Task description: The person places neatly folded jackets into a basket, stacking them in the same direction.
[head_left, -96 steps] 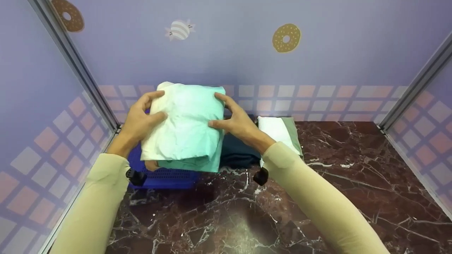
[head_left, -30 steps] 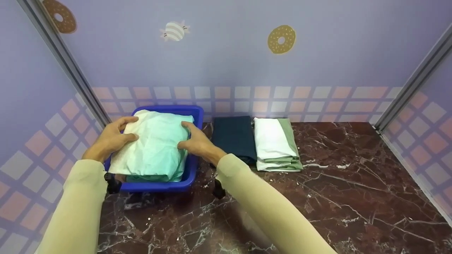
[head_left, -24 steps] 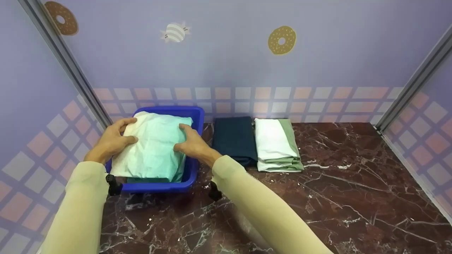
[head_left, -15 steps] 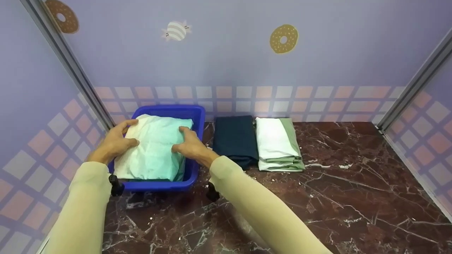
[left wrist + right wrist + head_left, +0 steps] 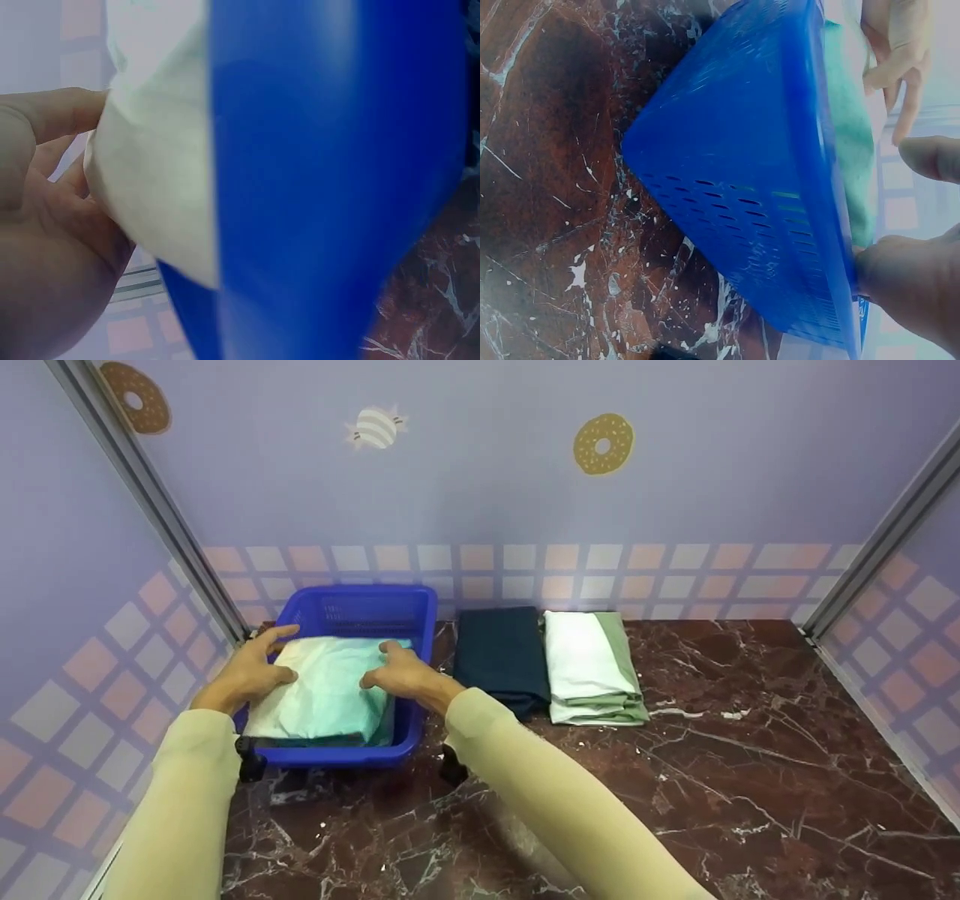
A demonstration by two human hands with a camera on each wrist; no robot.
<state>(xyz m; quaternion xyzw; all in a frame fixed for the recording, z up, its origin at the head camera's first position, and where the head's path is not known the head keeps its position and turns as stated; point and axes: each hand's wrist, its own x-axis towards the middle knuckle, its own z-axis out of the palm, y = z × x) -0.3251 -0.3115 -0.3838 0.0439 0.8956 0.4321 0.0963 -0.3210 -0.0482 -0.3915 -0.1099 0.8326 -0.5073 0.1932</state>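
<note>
The bundle [image 5: 330,690] shades from cream into turquoise; the basket [image 5: 337,756] is blue

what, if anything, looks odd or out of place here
Nothing clearly: the pale cloth is partly inside the basket; navy cloth and white cloth lie folded beside it. White specks on the table may be pattern.

Head: even light | left wrist: basket [image 5: 300,150] blurred | right wrist: pale glare

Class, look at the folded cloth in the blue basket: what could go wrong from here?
1. In both wrist views, the folded white-and-turquoise cloth rises above the rim of the blue plastic basket, so an edge might snag there.
2. The left hand and right hand are both close against the cloth; pulling away quickly could disturb its folds.
</note>
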